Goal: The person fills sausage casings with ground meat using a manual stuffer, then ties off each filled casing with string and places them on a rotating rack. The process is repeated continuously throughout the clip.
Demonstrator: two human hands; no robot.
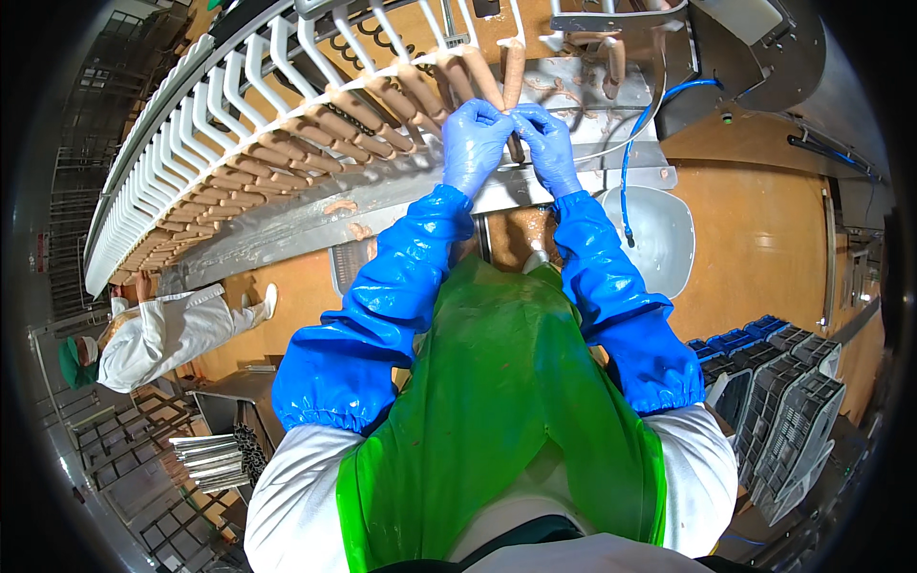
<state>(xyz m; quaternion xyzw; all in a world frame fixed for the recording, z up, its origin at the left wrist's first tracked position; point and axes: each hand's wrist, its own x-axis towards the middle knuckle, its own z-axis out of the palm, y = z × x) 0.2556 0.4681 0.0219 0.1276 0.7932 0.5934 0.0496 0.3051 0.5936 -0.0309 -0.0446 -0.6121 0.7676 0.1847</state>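
My left hand (475,143), in a blue glove, is closed with its fingertips pinched at the lower end of a hanging sausage (483,78). Beside it my right hand (544,145), gloved the same, pinches the lower end of a neighbouring sausage (514,73). The fingertips of both hands meet where the two links come together, and the exact join is hidden by them. Just below the fingers the end of a darker link (516,149) shows. Both sausages hang from a rack of white hooks (308,48), where a long row of linked sausages (353,110) curves away to the left.
Under the rack runs a metal trough (382,191) with meat scraps. To the right are a blue hose (626,177), a pale tub (659,239) and a machine (755,76). Stacked crates (778,401) stand lower right. A co-worker in white (167,334) stands at the far left.
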